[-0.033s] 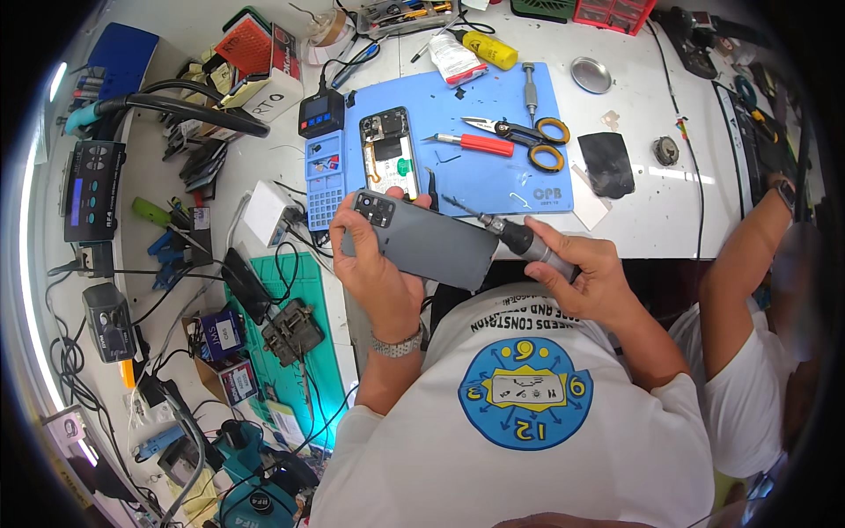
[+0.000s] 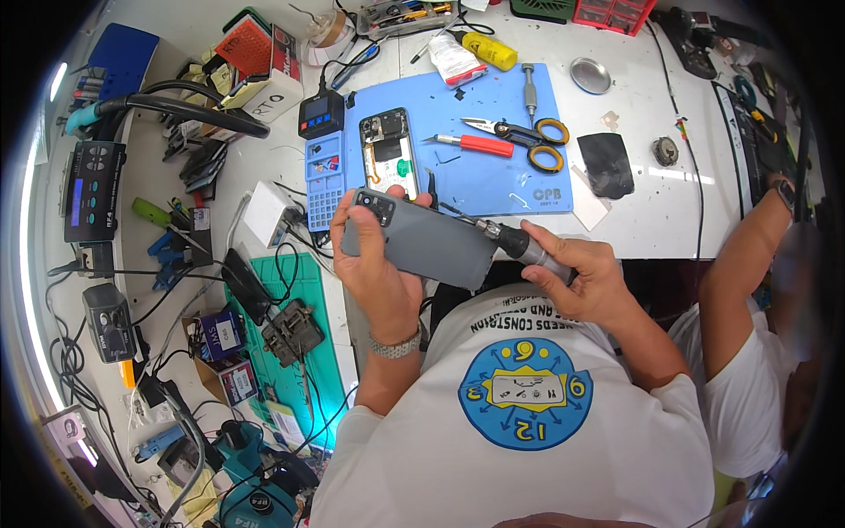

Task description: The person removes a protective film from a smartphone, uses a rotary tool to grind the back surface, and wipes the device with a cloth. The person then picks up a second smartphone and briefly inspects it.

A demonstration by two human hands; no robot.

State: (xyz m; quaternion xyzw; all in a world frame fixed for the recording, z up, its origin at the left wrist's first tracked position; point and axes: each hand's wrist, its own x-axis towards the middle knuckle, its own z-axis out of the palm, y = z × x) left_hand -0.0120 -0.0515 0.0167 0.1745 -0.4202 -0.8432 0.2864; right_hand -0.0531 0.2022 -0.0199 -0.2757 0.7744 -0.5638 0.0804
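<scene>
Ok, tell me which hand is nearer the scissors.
Right. The right hand, holding a screwdriver, sits just below the scissors; the left hand, gripping the grey phone, is farther left.

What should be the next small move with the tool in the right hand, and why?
Probably slide the tool's tip along the seam of the grey phone, gently. The left hand grips the phone back side up, off the table, and the right hand points the tool at its upper edge. The tip seems to touch that edge, though this is too small to tell surely.
</scene>
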